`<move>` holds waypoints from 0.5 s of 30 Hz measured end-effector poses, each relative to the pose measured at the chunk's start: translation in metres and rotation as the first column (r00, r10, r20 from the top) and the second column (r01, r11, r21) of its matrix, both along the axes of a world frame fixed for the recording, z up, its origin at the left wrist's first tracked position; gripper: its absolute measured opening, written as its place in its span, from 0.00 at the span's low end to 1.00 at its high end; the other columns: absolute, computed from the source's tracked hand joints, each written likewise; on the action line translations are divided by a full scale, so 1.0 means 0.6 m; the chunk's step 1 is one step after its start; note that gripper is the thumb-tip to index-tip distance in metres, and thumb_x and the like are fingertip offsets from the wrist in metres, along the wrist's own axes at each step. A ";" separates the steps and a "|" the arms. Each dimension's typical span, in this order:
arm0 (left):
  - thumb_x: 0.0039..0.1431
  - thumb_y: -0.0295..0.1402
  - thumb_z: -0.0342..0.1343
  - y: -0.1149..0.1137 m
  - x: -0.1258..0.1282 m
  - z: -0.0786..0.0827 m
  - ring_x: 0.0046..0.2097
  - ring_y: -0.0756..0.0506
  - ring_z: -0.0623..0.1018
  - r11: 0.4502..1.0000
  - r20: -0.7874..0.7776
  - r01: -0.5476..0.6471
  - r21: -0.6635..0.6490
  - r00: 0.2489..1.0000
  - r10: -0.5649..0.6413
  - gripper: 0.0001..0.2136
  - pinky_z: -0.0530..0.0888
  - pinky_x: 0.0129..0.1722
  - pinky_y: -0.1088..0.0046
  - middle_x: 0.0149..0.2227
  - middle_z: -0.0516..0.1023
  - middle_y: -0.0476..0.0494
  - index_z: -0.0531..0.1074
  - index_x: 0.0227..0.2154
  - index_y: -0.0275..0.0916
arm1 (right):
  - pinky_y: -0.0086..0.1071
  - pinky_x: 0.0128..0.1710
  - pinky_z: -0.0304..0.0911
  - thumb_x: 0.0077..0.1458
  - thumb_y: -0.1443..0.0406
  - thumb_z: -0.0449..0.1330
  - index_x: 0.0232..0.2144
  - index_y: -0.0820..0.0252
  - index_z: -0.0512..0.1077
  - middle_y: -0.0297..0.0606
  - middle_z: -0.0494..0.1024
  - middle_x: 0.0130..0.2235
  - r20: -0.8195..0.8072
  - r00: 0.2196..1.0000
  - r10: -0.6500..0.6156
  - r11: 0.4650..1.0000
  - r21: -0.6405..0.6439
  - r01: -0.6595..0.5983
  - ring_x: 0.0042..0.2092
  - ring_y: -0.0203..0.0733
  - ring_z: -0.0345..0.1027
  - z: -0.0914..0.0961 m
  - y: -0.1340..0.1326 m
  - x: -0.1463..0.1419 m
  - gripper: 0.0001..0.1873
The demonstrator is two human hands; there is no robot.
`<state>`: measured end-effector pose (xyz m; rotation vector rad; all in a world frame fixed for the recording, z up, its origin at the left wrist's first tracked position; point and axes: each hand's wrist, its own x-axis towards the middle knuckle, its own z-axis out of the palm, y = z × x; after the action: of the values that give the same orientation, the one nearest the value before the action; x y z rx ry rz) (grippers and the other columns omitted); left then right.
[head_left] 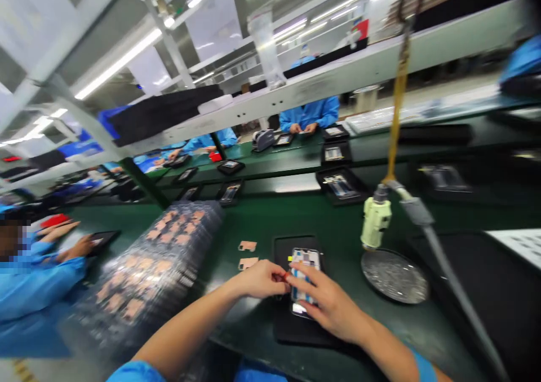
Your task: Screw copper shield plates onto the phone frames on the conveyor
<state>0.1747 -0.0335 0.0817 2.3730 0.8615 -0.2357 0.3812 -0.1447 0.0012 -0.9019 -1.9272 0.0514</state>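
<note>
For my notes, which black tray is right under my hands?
The nearest one, under the phone; the others sit farther up the bench.

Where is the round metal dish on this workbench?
In the head view, the round metal dish sits on the green bench to the right of the person's right hand, just below a hanging pale green power tool.

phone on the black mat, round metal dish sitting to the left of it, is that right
Not quite: the round metal dish is to the right of the phone body, not the left, as the head view shows. The phone body is on the black mat, as you said.
</note>
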 end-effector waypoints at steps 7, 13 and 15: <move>0.73 0.40 0.47 -0.006 0.026 -0.024 0.34 0.48 0.82 0.990 0.234 0.043 -0.136 0.972 -0.010 0.19 0.78 0.38 0.74 0.32 0.82 0.46 0.80 0.41 0.33 | 0.33 0.46 0.76 0.71 0.70 0.51 0.53 0.55 0.73 0.39 0.80 0.44 -0.079 0.996 -0.035 0.999 -0.003 0.035 0.45 0.40 0.76 0.019 -0.006 0.008 0.15; 0.71 0.38 0.51 -0.004 -0.051 -0.055 0.54 0.41 0.77 0.933 0.387 -0.319 0.163 0.891 0.237 0.15 0.73 0.58 0.59 0.50 0.80 0.36 0.78 0.50 0.38 | 0.32 0.54 0.72 0.69 0.68 0.57 0.48 0.55 0.76 0.37 0.79 0.49 -0.261 0.930 -0.259 0.961 -0.167 0.220 0.49 0.40 0.76 -0.006 -0.006 0.038 0.10; 0.68 0.38 0.56 -0.012 -0.046 -0.072 0.52 0.41 0.77 0.944 0.391 -0.277 0.182 0.901 0.189 0.12 0.73 0.57 0.61 0.48 0.80 0.38 0.79 0.47 0.38 | 0.34 0.53 0.72 0.69 0.63 0.59 0.45 0.54 0.77 0.36 0.80 0.47 -0.264 0.885 -0.383 0.916 -0.234 0.327 0.47 0.41 0.76 -0.013 -0.004 0.047 0.07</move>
<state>0.1470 -0.0406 0.0386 2.3814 1.0202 0.4218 0.4097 -0.1468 -0.0068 -1.2837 -1.4622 0.1437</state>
